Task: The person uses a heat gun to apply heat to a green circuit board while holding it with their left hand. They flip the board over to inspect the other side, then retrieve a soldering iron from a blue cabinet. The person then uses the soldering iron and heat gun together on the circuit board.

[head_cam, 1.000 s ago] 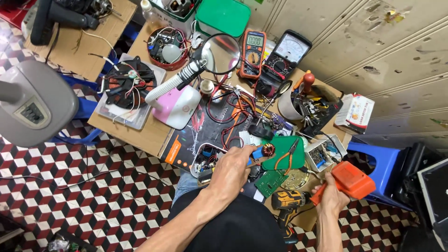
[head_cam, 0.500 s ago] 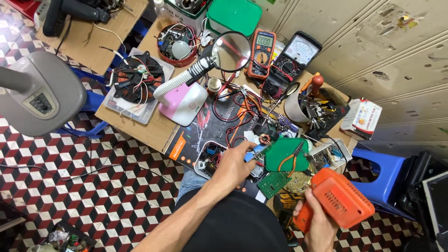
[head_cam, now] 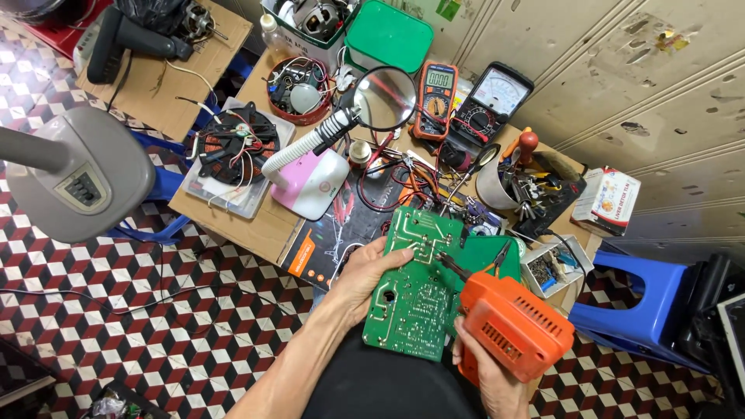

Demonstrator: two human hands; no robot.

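Note:
My left hand (head_cam: 365, 273) holds a green circuit board (head_cam: 411, 295) by its left edge, solder side up, above my lap. My right hand (head_cam: 485, 372) grips an orange pistol-shaped soldering gun (head_cam: 514, 324). Its dark tip (head_cam: 448, 264) rests on the upper right part of the board.
The cluttered wooden bench (head_cam: 256, 221) carries a pink-based magnifier lamp (head_cam: 314, 182), an orange multimeter (head_cam: 437, 97), an analog meter (head_cam: 490, 101), a copper coil unit (head_cam: 235, 146), a tool cup (head_cam: 500, 182) and tangled wires. A blue stool (head_cam: 632, 310) stands right, a grey lamp head (head_cam: 74, 174) left.
My left hand lifted the green board off the bench toward me. The right hand brought the orange soldering gun up and set its tip on the board.

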